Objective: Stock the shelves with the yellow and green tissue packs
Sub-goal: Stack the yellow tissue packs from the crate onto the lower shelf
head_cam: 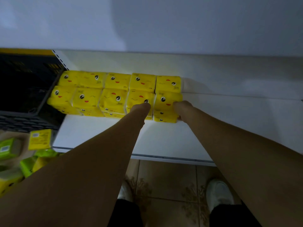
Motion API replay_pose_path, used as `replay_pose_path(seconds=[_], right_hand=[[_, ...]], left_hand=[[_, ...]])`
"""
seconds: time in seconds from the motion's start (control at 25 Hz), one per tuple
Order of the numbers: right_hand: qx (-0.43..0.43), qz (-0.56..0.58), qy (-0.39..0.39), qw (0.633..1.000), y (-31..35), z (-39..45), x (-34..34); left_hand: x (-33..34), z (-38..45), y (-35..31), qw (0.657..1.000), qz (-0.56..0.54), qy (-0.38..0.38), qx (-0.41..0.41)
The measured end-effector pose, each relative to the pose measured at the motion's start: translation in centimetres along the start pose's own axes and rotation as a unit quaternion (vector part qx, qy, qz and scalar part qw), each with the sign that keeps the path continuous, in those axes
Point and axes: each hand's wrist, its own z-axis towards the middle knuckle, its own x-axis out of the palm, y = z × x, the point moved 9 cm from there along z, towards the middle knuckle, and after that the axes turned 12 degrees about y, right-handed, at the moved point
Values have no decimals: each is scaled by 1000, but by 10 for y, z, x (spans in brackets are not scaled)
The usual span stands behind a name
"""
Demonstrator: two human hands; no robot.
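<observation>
Bare forearms fill the foreground, w/ beige floor tiles [172,185] below. On the white flat shelf board [155,138] yellow plastic-wrapped tissue packs w/ cartoon faces [114,94] are stacked approx. two rows deep, two layers, at the back left; the right part is not yet filled. Loose green and yellow packs [27,158] are waiting at the lower left, beside a dark plastic crate [24,89]. No green pack is seen on the shelf. The end stack is pressed by the left hand [142,106] and held at its side by the right hand [182,108]; finger positions cannot be told.
</observation>
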Motion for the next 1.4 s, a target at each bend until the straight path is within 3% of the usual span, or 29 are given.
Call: replay_pose_path(seconds=[0.04,0.12,0.2,0.28,0.4,0.6,0.72,0.84,1.04,1.08,1.2,1.32,1.4], right_hand=[[0,9,15,1000,-1,1,1],[-20,13,22,999,2,-2,3],[-52,-40,5,998,9,3,2],[-66,-47,21,997,11,8,7],[-36,28,73,996,2,12,10],[-36,13,143,989,-1,11,2],[-87,-102,57,989,17,-7,-32],[-151,-178,-64,970,45,-47,-93],[-232,-132,-135,954,23,-143,-212],[-244,-127,-158,948,1,-163,-240],[-222,-122,-245,936,-99,-212,-341],[-110,-118,-338,927,-220,-249,-445],[2,-101,-342,934,-303,-259,-490]], left_hand=[[-3,2,-6,994,99,-31,26],[-7,-15,-29,919,348,-143,116],[14,-24,-36,825,507,-145,203],[32,-19,-24,767,598,-82,217],[39,-4,-1,745,644,-14,174],[38,12,0,747,650,7,138],[54,1,-13,733,672,-23,104],[104,-41,-52,710,676,-53,189],[254,-152,-72,695,603,90,382],[287,-176,-68,676,604,119,404],[391,-245,-40,571,665,185,444],[485,-293,-3,464,722,239,454],[537,-315,24,435,732,276,445]])
